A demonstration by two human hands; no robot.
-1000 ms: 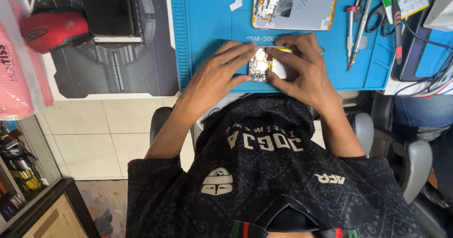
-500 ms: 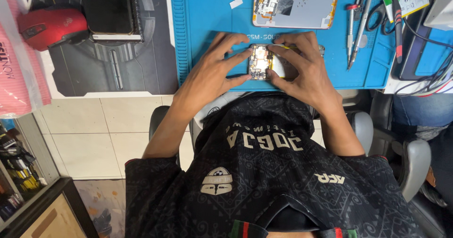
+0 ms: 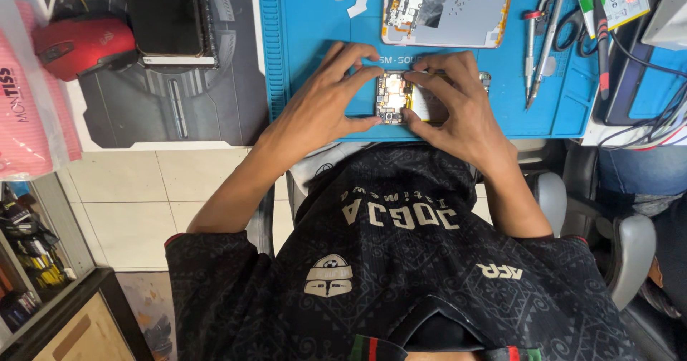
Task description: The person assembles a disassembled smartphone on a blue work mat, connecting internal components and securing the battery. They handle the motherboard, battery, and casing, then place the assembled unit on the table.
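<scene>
Little has moved since the earlier frame: both hands stay on the board (image 3: 393, 97), fingers shuffle slightly. Left hand (image 3: 325, 107) is spread, fingertips bracing the board's left edge and top corner. Right hand (image 3: 458, 107) is curled over the right part, fingertips pressing down; I can't tell whether it pinches anything. The board lies flat on the blue mat (image 3: 308, 60) near the worktop's front edge, just below the open phone (image 3: 458, 10). To do this well, I'd keep the left hand steady as a clamp, press evenly, avoid flexing the board, and keep tweezers (image 3: 544, 53) within reach.
</scene>
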